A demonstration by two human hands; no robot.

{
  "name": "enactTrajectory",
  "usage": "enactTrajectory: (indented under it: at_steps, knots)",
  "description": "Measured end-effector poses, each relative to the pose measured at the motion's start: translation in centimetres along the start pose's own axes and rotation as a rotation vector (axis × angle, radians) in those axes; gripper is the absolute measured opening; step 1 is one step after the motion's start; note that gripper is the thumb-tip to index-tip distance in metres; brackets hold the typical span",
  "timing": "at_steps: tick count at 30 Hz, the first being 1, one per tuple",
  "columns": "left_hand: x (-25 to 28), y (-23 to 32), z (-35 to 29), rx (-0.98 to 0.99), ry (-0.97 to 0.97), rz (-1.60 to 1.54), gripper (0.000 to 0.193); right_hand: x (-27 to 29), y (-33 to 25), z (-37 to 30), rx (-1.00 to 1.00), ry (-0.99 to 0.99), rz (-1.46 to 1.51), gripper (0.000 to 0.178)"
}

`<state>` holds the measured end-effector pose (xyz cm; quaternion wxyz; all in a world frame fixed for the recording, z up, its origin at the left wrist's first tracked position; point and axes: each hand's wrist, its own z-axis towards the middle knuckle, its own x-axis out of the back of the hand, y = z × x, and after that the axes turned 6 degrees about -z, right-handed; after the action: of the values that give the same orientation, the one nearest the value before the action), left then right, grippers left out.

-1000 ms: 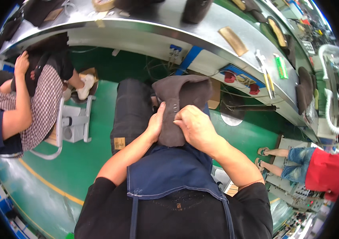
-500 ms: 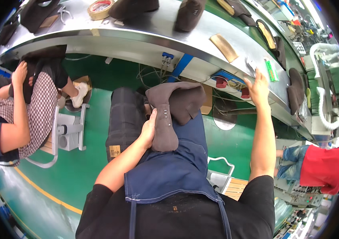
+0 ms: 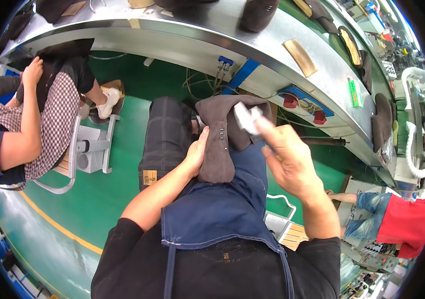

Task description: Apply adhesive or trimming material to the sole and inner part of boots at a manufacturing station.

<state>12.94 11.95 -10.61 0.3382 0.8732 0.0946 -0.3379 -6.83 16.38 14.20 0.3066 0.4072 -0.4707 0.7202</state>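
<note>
Right hand (image 3: 287,159) back from conveyor bench (image 3: 272,55), now pinching white cloth (image 3: 246,117) above grey boot upper (image 3: 222,134) on lap. Left hand (image 3: 196,152) clamps upper's side; loose grip risks slide off knee.

Our clothes at the bench

We wear a black short-sleeved shirt (image 3: 122,259), a blue denim apron (image 3: 217,209) with 2 straps, and dark checked trousers (image 3: 165,134); both forearms bare.
</note>
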Motion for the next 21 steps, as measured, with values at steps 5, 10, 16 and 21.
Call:
enactTrajectory:
  at_steps: [5,10,16,21]
  knots:
    - [-0.7,-1.0,0.7,-0.158,0.145,0.115,0.077,-5.4,0.4,-0.9,0.081,-0.214,-0.126,0.079]
    - [-0.5,0.8,-0.3,0.039,0.030,-0.013,0.077,-4.0,-0.2,0.1,0.087,0.177,0.029,0.075]
    - [-0.2,0.7,-0.2,0.109,0.032,-0.094,0.075,-4.0,0.0,-0.7,0.053,0.216,0.188,0.076]
    - [-0.9,1.4,-0.1,0.036,0.075,0.010,0.073,-6.6,0.5,-1.1,0.087,-0.190,-0.015,0.080]
